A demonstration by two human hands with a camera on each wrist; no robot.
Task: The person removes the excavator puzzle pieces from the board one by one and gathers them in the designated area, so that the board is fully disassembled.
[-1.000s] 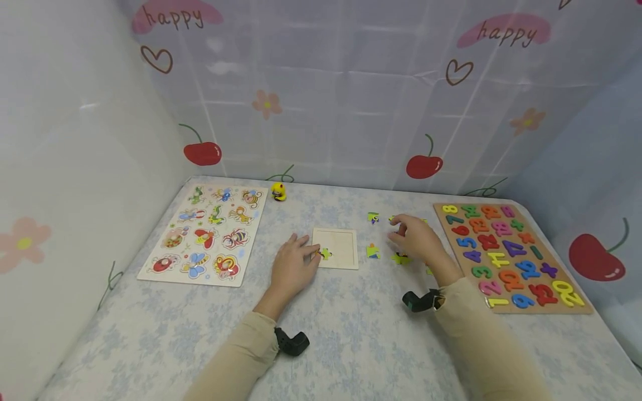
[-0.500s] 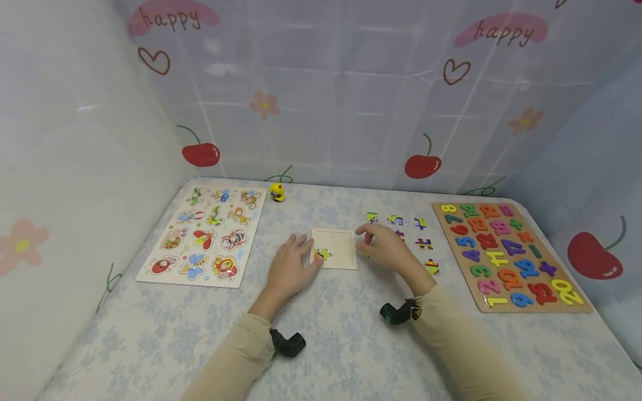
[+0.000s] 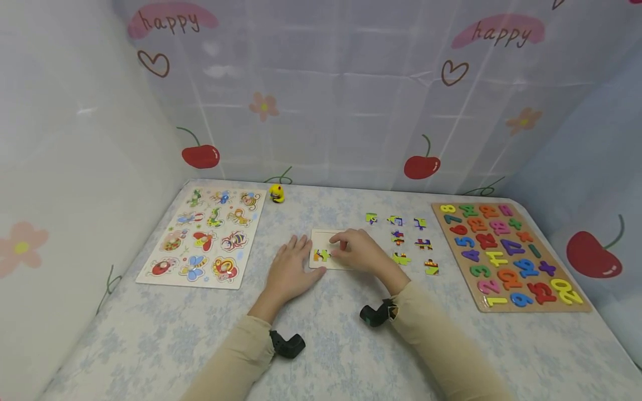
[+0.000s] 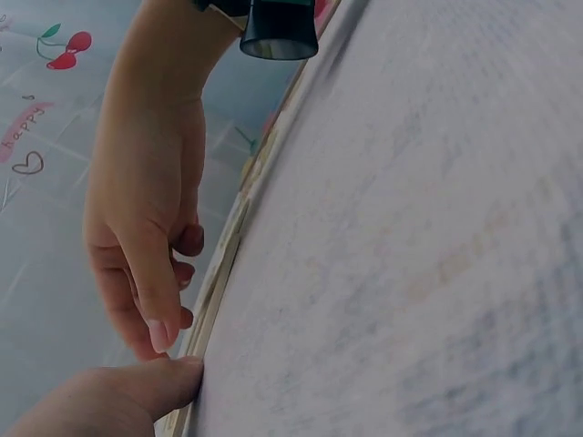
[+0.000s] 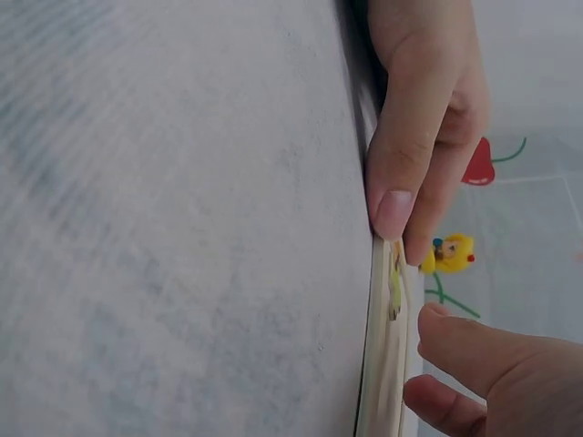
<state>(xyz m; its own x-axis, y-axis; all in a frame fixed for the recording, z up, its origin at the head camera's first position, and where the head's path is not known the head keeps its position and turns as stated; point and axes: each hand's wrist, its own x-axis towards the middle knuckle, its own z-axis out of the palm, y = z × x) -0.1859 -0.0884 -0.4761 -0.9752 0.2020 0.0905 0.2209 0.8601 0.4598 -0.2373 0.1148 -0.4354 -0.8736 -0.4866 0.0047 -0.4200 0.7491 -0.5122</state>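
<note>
A square wooden puzzle tray (image 3: 343, 267) lies flat near the middle of the table, with one green-and-orange puzzle piece (image 3: 322, 255) in its near left corner. My left hand (image 3: 290, 273) rests at the tray's left side, fingers straight and thumb along the front edge. In the right wrist view, the left thumb (image 5: 394, 209) touches the tray's corner. My right hand (image 3: 358, 250) is over the tray, fingers half bent, tips near the piece's right side. A gap shows between its fingertips (image 5: 433, 319), with nothing visible in it. Part of the tray is hidden under this hand.
Several loose puzzle pieces lie right of the tray, among them one striped piece (image 3: 423, 244). A number board (image 3: 481, 303) lies at the right, an insect puzzle board (image 3: 213, 283) at the left. A small yellow figure (image 3: 277, 193) stands at the back, before a printed curtain (image 3: 326, 111).
My right hand has moved left from over the loose pieces to the tray. My left hand's index finger has drawn back from the piece to the tray's left side.
</note>
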